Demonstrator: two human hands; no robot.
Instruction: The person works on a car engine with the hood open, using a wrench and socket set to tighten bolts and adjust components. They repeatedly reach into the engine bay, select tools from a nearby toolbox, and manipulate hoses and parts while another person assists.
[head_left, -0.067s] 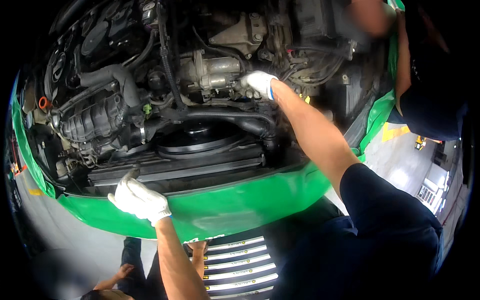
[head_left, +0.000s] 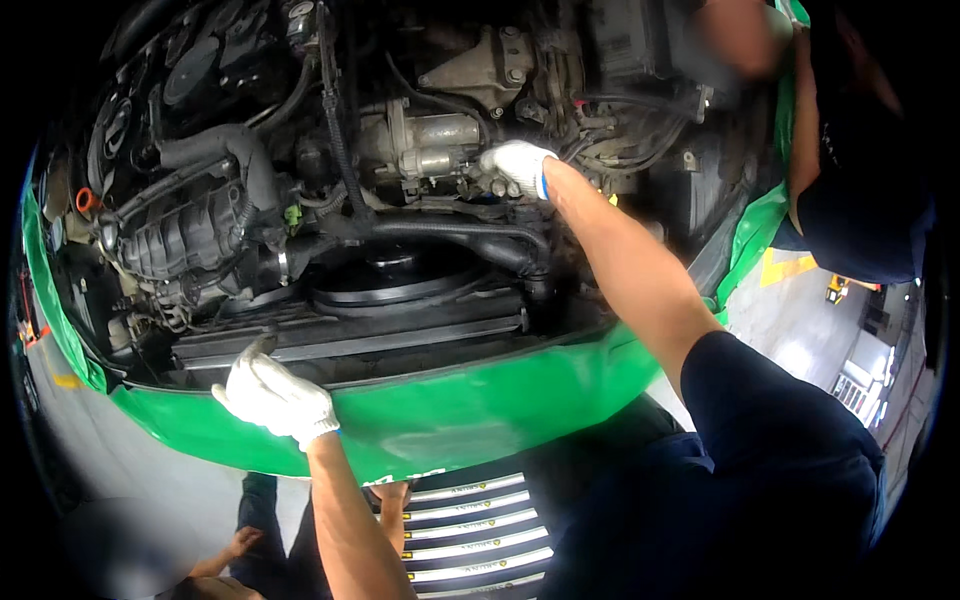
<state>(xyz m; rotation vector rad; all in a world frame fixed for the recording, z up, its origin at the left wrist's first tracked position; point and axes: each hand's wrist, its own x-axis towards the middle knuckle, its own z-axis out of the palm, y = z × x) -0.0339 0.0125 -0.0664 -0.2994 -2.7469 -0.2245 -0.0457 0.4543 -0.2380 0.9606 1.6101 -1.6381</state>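
Note:
In an open engine bay, my right hand [head_left: 513, 167], in a white knit glove, has its fingers curled at the lower right end of a silver cylindrical component [head_left: 443, 135]; what the fingertips hold is hidden. My left hand [head_left: 268, 392], also gloved, rests with thumb apart on the front edge beside the radiator's top rail [head_left: 400, 337]. A green protective cover [head_left: 480, 400] drapes over that edge. Below and behind my right hand, a thick black hose [head_left: 450, 229] runs above a round black fan part [head_left: 385, 283]. A ribbed black housing [head_left: 180, 245] sits at the left.
A co-worker's arm and dark sleeve [head_left: 850, 190] are at the upper right. Another person's hand [head_left: 243, 540] and a further hand [head_left: 392, 508] show low down. A black panel with white strips [head_left: 480, 540] lies below the cover. Grey floor with yellow marks [head_left: 790, 270] is at right.

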